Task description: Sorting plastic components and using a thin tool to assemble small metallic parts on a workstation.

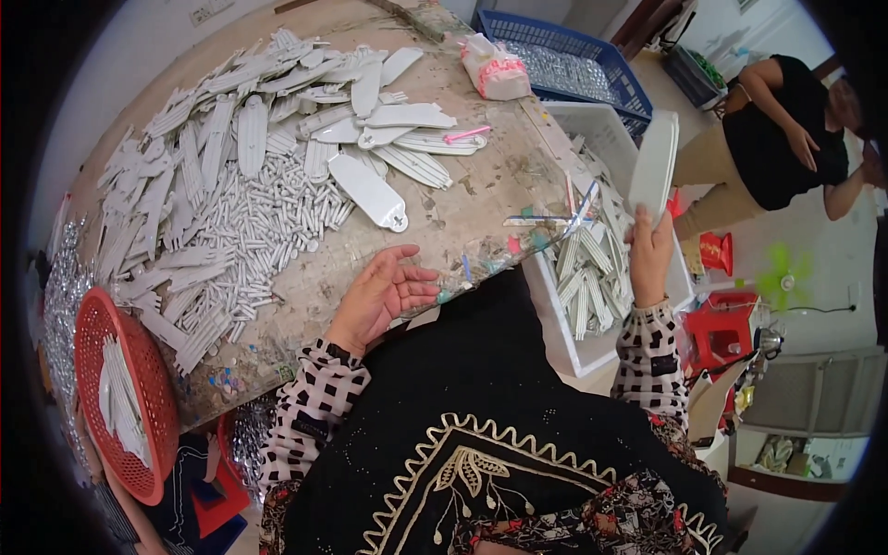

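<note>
My right hand (649, 252) grips a long white plastic piece (656, 162) by its lower end and holds it upright over a white bin (615, 350). Inside that bin lie several similar white pieces (592, 277). My left hand (384, 294) hovers at the table's near edge, palm turned inward, fingers apart, with nothing in it. Closest to it on the table is a flat white piece with a rounded, notched end (368, 192). Behind that spreads a big heap of long white plastic pieces (217, 129), with many short white cylinders (268, 217) in front.
A red basket (91, 370) with white pieces stands at the table's left. Beyond the white bin is a blue crate (564, 37) of shiny clear-wrapped items. A tissue pack (495, 69) rests at the table's far right. Another person (777, 139) stands to the right, near a green fan (786, 280).
</note>
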The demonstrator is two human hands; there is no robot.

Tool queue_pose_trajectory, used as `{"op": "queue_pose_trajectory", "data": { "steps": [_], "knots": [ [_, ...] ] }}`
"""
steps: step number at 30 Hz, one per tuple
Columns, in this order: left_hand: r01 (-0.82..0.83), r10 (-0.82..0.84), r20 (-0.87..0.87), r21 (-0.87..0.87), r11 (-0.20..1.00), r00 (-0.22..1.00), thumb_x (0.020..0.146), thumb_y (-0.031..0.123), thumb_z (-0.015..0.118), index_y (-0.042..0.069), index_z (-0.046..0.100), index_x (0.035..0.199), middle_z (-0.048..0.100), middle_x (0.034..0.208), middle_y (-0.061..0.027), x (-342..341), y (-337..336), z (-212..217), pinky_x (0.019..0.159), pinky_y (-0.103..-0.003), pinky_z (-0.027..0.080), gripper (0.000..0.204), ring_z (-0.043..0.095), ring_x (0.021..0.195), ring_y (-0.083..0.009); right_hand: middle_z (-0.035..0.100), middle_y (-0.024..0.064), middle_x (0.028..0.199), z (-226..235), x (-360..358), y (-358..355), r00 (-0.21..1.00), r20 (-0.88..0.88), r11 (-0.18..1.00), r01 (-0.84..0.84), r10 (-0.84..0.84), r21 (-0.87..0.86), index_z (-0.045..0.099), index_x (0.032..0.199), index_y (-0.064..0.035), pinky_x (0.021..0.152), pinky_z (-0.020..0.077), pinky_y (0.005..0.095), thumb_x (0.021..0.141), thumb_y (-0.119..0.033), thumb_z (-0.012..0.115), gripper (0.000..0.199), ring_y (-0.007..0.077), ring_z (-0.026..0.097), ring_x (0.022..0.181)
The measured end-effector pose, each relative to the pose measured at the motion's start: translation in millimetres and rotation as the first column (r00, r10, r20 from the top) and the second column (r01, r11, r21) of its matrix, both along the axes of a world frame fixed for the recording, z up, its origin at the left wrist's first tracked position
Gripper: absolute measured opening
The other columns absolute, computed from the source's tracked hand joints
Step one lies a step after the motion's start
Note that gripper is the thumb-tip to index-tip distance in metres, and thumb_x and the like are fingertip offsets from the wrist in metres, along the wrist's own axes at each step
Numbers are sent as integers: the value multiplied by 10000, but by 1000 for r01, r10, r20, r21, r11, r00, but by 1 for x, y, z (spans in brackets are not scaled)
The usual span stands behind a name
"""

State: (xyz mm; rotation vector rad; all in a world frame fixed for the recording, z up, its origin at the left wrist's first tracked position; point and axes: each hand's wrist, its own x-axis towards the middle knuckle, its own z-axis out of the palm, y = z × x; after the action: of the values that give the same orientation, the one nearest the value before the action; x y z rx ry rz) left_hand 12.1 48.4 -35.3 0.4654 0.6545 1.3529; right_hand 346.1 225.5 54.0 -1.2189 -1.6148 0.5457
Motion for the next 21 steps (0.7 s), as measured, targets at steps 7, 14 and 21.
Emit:
{"op": "queue_pose_trajectory", "data": {
  "steps": [7, 14, 21],
  "knots": [
    [3, -2, -19, 20, 1000, 1000, 1009, 383, 412, 6, 382, 1314, 598, 1117, -238, -4, -3, 0, 875, -396, 532, 486, 638, 974, -294, 520, 57, 607, -46, 95, 14, 935, 285, 950, 265, -212, -164, 558, 937, -14, 526, 405, 304, 949, -323, 552, 308, 138, 492, 539],
    [28, -28, -15, 31, 999, 1000, 1003, 365, 434, 18, 380, 1325, 586, 1138, -224, -4, -6, -1, 892, -386, 524, 476, 627, 1008, -290, 568, 77, 632, -72, 147, 33, 921, 355, 948, 245, -161, -205, 538, 1039, 15, 516, 421, 316, 965, -324, 522, 347, 178, 543, 537],
    [-34, 33, -94, -4, 999, 995, 1008, 299, 450, 33, 396, 1325, 592, 1126, -191, -2, -18, 8, 869, -367, 529, 418, 629, 1002, -266, 666, 216, 1018, -19, 3, 29, 787, 615, 993, 106, -51, -54, 502, 1301, -44, 749, 519, 414, 935, -296, 551, 447, 346, 669, 876]
  ]
}}
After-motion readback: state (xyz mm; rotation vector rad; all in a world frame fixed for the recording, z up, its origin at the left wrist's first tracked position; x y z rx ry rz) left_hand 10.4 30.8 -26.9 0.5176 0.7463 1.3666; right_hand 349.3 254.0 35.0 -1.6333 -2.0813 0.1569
